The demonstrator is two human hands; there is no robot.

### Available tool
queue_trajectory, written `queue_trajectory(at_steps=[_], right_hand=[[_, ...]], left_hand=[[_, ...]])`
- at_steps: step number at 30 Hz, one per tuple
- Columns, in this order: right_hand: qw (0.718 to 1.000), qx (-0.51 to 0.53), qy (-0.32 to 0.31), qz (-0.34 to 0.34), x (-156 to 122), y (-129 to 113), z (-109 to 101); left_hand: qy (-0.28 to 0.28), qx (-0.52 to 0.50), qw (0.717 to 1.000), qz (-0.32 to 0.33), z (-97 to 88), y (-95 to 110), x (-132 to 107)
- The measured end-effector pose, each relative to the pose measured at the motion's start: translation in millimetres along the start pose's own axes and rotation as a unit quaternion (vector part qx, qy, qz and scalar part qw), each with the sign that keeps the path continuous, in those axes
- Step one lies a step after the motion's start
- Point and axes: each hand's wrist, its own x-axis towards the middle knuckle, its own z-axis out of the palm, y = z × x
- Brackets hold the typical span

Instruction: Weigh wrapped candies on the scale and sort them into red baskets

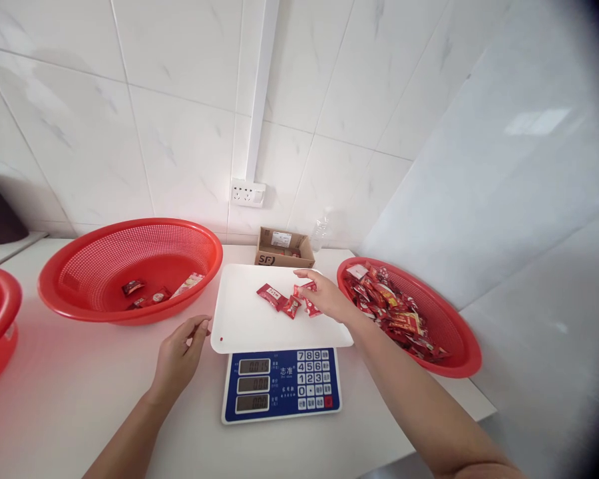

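My right hand (322, 296) is over the white tray (239, 286) of a scale, its thumb and fingers closed on a red candy packet (311, 306). Beside it on the tray lie two more red wrapped candies, a longer packet (271, 297) and a small twisted one (291, 307). My left hand (182, 352) is at the tray's left edge, fingers loosely curled with nothing visible in them; whether the fingertips touch the rim I cannot tell. Below the tray, the blue scale panel (282, 386) shows what looks like 0.015 on its top display.
A red basket (54, 293) at left holds a few packets; another red basket (472, 352) at right is heaped with them. Part of a third red basket (0, 299) shows at far left. Behind the scale stand a cardboard box (267, 258) and a clear plastic bottle (322, 229).
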Motion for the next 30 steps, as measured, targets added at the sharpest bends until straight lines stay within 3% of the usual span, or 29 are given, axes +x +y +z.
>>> queue_trajectory(at_steps=[12, 19, 22, 25, 28, 30], right_hand=[[0.987, -0.147, -0.019, -0.056, -17.1, 10.0, -1.2], [0.974, -0.154, -0.129, -0.109, -33.4, 3.1, 9.0], [0.982, -0.159, -0.058, -0.077, -38.4, 7.9, -6.8], [0.977, -0.208, 0.049, -0.008, -38.1, 31.8, -37.9], [0.939, -0.314, 0.108, 0.093, -34.8, 74.2, -71.9], [0.907, -0.38, 0.085, 0.162, -32.9, 105.2, -88.9]], left_hand=[[-0.005, -0.004, 1.0, 0.012, 0.7, 0.6, -0.4], [-0.006, 0.0, 1.0, 0.012, 0.8, -3.2, 0.4], [-0.007, 0.003, 1.0, 0.007, 1.4, -2.5, 0.2], [-0.002, 0.006, 1.0, 0.011, 2.2, -0.8, -0.4], [0.001, 0.005, 1.0, 0.014, 2.9, 0.4, -1.0], [-0.002, 0.004, 1.0, 0.011, 3.0, 0.9, -1.6]])
